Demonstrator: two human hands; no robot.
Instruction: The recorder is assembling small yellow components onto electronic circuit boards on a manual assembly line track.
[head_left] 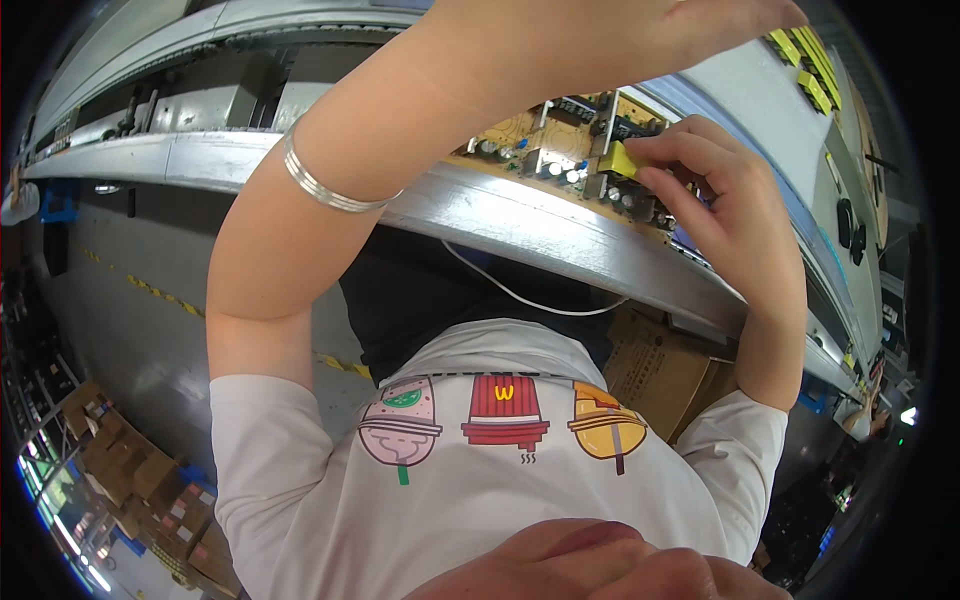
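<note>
In front of me lies a brown circuit board (505, 130) crowded with silver-topped cylinders, black parts and metal plates. My right hand (725, 185) comes in from the right, thumb and index finger pinching a yellow block-shaped electronic component (618, 160) at the board. Whether that component is seated or only resting there, I cannot tell. My left arm, with silver bangles (318, 185) on it, reaches across above the board to the upper right. At the top edge is my left hand (725, 25), one digit stretched out; its other fingers are cut off or hidden.
Several more yellow components (805, 70) sit in rows at the upper right. A metal rail (520, 225) runs along the near side of the board. Below it hangs a white cable (500, 285), beside a cardboard box (655, 365). Stacked cartons (140, 460) stand at the lower left.
</note>
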